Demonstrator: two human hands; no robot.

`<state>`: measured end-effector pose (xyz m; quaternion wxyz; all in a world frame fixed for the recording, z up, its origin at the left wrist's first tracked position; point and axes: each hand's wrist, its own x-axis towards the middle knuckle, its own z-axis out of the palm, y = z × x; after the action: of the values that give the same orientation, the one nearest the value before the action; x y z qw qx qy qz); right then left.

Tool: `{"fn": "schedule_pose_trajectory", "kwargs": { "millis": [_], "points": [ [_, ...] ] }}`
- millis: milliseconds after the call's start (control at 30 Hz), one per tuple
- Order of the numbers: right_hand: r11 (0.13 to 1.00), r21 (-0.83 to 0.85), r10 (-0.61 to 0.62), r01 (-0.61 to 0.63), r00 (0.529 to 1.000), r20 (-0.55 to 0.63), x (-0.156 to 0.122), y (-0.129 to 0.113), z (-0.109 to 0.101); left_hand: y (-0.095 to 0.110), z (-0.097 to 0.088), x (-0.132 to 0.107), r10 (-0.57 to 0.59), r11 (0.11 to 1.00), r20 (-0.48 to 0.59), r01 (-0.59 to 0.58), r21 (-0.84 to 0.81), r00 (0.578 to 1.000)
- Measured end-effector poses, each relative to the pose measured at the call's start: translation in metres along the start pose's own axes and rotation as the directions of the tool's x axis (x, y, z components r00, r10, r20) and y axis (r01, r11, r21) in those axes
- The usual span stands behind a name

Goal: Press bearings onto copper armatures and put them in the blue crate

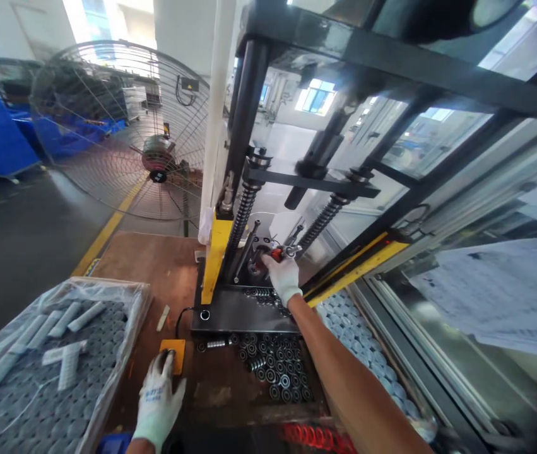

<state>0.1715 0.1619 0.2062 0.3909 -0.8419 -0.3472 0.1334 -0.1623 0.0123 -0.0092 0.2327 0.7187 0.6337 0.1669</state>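
My left hand (158, 392), in a white glove, rests its fingers on a small yellow box (180, 356) wired to the press; the fingers lie stretched rather than wrapped round it. My right hand (283, 275), gloved too, reaches in between the guide columns of a black press (245, 208). Its fingers are curled at the round fixture (255, 265), beside a red part with a silver end (291, 251). What they pinch is hidden. Above hangs the press's dark ram (298, 194). Small ring bearings (281, 366) lie in front of the press base (235, 318).
A plastic-lined tray of grey round parts (64, 410) with wrapped tubes stands left. More grey cylinders (363, 334) are at right. Yellow guards (216, 252) flank the press. A large fan (157, 157) stands behind left; a red coiled hose (318, 436) lies at the front.
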Motion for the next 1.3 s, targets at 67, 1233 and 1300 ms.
{"fn": "schedule_pose_trajectory", "kwargs": {
  "millis": [67,1233,1300],
  "points": [
    [0.999,-0.04,0.011,-0.011,1.0,-0.014,0.0,-0.002,0.0,-0.003,0.001,-0.002,-0.009,1.0,0.013,0.009,-0.02,1.0],
    [0.892,-0.351,0.156,0.285,0.536,0.83,-0.255,0.161,0.064,0.057,-0.043,0.013,-0.313,0.946,0.164,0.291,0.147,0.936],
    [0.83,-0.398,0.163,0.391,0.513,0.843,-0.258,0.156,0.073,0.059,-0.047,0.011,-0.325,0.946,0.168,0.318,0.071,0.931]
  ]
}}
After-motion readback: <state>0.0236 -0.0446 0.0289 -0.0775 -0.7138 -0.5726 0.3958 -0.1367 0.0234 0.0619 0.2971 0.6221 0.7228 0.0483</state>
